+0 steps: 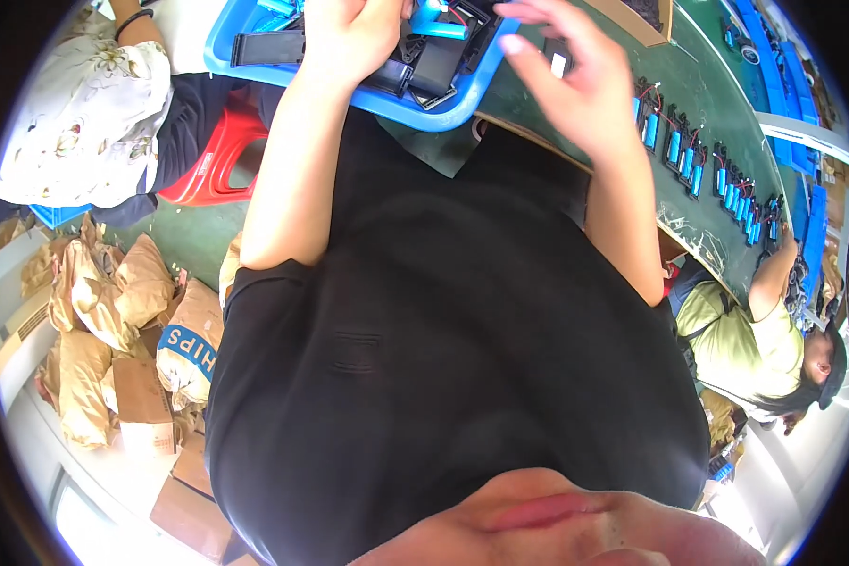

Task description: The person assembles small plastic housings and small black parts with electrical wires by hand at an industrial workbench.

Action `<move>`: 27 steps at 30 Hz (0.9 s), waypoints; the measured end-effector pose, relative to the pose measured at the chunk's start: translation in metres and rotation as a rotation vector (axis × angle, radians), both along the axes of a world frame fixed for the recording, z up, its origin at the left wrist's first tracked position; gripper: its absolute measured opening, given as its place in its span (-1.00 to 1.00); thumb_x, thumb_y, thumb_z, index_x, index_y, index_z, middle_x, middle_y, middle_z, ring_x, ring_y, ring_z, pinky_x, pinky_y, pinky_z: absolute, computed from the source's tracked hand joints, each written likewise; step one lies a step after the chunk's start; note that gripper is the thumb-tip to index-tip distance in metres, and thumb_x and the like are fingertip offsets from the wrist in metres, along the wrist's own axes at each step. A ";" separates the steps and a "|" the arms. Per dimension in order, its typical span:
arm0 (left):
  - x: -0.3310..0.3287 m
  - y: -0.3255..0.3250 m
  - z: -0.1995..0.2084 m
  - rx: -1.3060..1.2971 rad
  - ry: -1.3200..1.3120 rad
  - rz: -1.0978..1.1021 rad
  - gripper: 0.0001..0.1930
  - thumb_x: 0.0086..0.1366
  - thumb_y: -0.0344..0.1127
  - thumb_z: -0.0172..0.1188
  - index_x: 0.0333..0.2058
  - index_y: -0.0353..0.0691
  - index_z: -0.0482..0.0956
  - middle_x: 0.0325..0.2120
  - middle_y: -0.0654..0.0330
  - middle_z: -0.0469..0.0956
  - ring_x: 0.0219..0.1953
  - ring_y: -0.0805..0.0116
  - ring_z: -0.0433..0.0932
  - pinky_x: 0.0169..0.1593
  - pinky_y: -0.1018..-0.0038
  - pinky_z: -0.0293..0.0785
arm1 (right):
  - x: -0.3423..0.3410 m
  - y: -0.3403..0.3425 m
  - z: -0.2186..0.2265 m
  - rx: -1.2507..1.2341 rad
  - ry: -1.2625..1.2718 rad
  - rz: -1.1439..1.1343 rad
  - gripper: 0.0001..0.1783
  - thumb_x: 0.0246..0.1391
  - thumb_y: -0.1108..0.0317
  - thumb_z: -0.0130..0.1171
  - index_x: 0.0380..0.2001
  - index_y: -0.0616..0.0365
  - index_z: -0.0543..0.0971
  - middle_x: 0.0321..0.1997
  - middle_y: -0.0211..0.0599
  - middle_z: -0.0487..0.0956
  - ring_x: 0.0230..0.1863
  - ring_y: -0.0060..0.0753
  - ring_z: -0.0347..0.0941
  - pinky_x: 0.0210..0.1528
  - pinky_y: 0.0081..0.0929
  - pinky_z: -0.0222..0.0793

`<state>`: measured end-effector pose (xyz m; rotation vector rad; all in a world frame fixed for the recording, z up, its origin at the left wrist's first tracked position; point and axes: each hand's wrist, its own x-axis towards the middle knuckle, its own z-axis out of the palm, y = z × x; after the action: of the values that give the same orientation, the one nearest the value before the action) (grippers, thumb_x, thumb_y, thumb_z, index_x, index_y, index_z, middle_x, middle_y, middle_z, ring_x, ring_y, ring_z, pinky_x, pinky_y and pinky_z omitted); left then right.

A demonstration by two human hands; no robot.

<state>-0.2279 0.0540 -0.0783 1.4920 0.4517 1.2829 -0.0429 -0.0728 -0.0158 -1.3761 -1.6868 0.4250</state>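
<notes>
Head view, left hand [347, 45] over tray [434, 117] (can't tell fingers' state), right hand [580, 90] tilted leftward, fingers apart

The left hand [354, 42] is above the blue tray [448, 121] of black casings [269, 49] and blue cylinders [441, 30]. The right hand [580, 85], fingers spread, is at the tray's right edge. A red stool [219, 165] stands left of the tray.

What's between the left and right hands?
Head view: between the left hand and right hand lie blue parts and black cases, in the blue tray.
</notes>
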 end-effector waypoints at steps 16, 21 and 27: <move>0.004 -0.003 0.009 0.055 0.047 -0.045 -0.84 0.51 -0.51 0.10 -0.02 -0.33 0.61 -0.24 0.22 0.67 -0.16 0.49 0.62 -0.05 0.55 0.52 | -0.002 0.028 -0.053 -0.082 0.426 0.053 -0.77 0.36 0.42 0.24 0.01 0.28 0.64 -0.25 -0.39 0.68 -0.27 -0.65 0.55 -0.18 -0.65 0.48; 0.002 0.001 0.007 0.091 0.077 -0.053 -0.82 0.47 -0.52 0.15 -0.01 -0.34 0.61 -0.27 0.24 0.65 -0.20 0.48 0.61 -0.10 0.56 0.50 | 0.005 0.028 -0.055 -0.102 0.531 0.077 -0.76 0.34 0.35 0.27 0.00 0.22 0.66 -0.17 -0.37 0.69 -0.23 -0.60 0.55 -0.14 -0.61 0.45; -0.005 -0.005 0.017 0.268 0.217 -0.103 -0.81 0.29 -0.55 0.33 -0.12 -0.36 0.68 -0.38 0.25 0.64 -0.37 0.54 0.57 -0.26 0.58 0.47 | -0.004 0.018 -0.037 -0.104 0.797 0.150 -0.72 0.32 0.58 0.23 0.03 0.21 0.43 -0.24 -0.41 0.64 -0.23 -0.70 0.55 -0.20 -0.71 0.43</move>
<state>-0.2325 0.0495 -0.0611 1.8671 0.3468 1.1376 -0.0469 -0.0548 -0.0524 -0.9523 -1.1078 1.0058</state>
